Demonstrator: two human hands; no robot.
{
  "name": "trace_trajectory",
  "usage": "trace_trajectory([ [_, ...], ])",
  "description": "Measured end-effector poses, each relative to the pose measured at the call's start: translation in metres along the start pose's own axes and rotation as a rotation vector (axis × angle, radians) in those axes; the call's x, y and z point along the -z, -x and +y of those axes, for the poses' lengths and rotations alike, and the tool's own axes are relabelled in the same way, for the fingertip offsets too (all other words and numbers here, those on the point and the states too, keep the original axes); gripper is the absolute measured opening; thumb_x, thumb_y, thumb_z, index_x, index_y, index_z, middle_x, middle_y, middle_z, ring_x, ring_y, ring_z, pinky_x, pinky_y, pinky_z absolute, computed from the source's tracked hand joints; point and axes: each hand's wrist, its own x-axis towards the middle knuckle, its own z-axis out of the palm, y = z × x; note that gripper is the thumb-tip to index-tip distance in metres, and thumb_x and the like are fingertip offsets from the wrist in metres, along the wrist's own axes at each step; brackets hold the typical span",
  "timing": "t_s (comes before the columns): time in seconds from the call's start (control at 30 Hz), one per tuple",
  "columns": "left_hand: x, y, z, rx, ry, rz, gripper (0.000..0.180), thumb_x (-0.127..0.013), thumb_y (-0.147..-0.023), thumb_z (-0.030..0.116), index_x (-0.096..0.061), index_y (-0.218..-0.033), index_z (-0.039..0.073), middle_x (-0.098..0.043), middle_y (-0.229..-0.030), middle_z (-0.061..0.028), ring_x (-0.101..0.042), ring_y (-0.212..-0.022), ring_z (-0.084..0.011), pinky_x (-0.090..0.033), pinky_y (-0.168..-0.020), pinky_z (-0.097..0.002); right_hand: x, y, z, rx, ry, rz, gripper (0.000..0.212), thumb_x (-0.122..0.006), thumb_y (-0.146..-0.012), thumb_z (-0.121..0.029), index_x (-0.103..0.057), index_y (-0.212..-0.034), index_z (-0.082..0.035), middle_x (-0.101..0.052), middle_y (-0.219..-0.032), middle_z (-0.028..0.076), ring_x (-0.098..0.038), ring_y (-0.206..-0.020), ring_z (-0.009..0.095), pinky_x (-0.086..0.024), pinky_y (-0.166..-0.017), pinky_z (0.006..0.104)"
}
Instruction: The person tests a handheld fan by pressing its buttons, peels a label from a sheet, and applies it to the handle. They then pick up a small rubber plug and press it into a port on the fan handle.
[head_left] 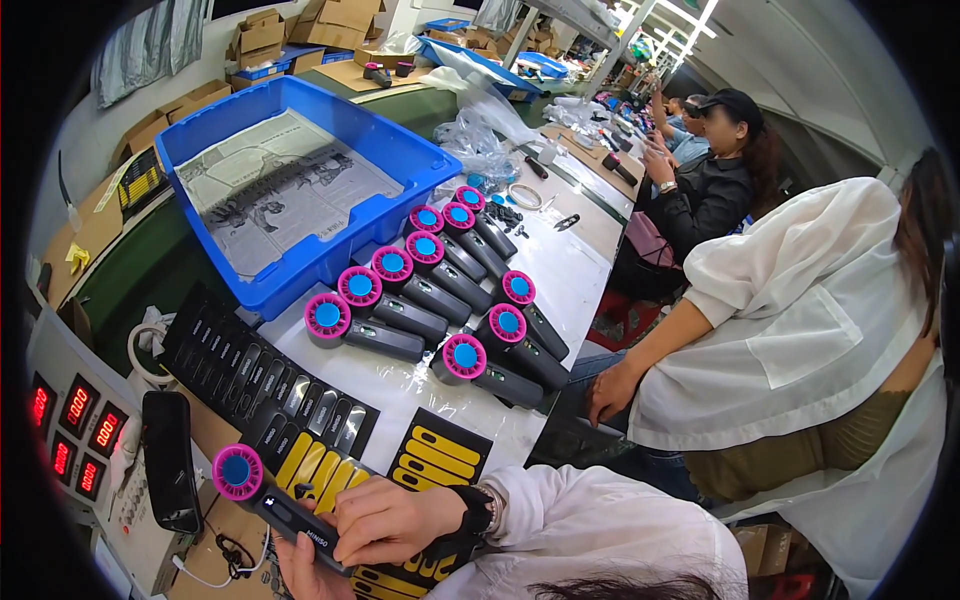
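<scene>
Low in the head view, my left hand (302, 572) is closed round the black handle of a handheld fan (284, 512). Its round head has a pink ring and a blue centre, and points up to the left. My right hand (392, 520) is closed, its fingertips pressed on the lower handle beside a small light-coloured print. Under and beside my hands lie a black label sheet (225, 350) with long rounded labels and bare yellow strips, and another black and yellow sheet (440, 452). Several more handheld fans (408, 318) lie in rows on the white table beyond.
A blue bin (262, 290) lined with newspaper stands far left. At the left are a black phone (171, 462) and a meter box (62, 425) with red displays. A person in a white shirt (790, 290) sits close on the right; other people work farther along the table.
</scene>
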Motion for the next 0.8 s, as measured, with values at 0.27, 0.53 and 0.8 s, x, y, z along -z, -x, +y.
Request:
trace_trajectory([
  [0.27, 0.0005, 0.0011, 0.0013, 0.036, 0.001, 0.012, 0.034, -0.042, -0.091, 0.018, -0.04, -0.119, -0.001, -0.051, -0.11, -0.0113, -0.053, -0.095, -0.0163, -0.041, -0.084, -0.0285, 0.0004, -0.0013, -0.0045, -0.024, 0.015, 0.004, 0.007, -0.065, -0.076, -0.006, -0.059, -0.079, -0.005, -0.052, -0.072, 0.007, -0.051, -0.063, 0.025, -0.041, -0.054, 0.0322],
  [0.53, -0.0009, -0.002, -0.0016, 0.021, 0.033, -0.003, 0.033, -0.043, -0.091, 0.019, -0.041, -0.118, -0.001, -0.052, -0.107, -0.0105, -0.052, -0.095, -0.0164, -0.041, -0.084, -0.0286, 0.0028, 0.0006, 0.0006, 0.028, 0.038, 0.015, 0.009, -0.065, -0.077, -0.005, -0.061, -0.084, -0.001, -0.055, -0.075, 0.007, -0.053, -0.061, 0.024, -0.041, -0.052, 0.0309],
  [0.8, -0.0038, -0.0057, -0.0056, 0.05, 0.061, -0.073, 0.033, -0.047, -0.089, 0.013, -0.04, -0.118, -0.001, -0.051, -0.109, -0.0114, -0.051, -0.096, -0.0185, -0.041, -0.086, -0.0311, 0.0063, 0.003, 0.0025, -0.088, 0.082, 0.093, 0.009, -0.064, -0.077, -0.002, -0.06, -0.084, -0.004, -0.057, -0.079, 0.007, -0.055, -0.065, 0.024, -0.044, -0.061, 0.0324],
])
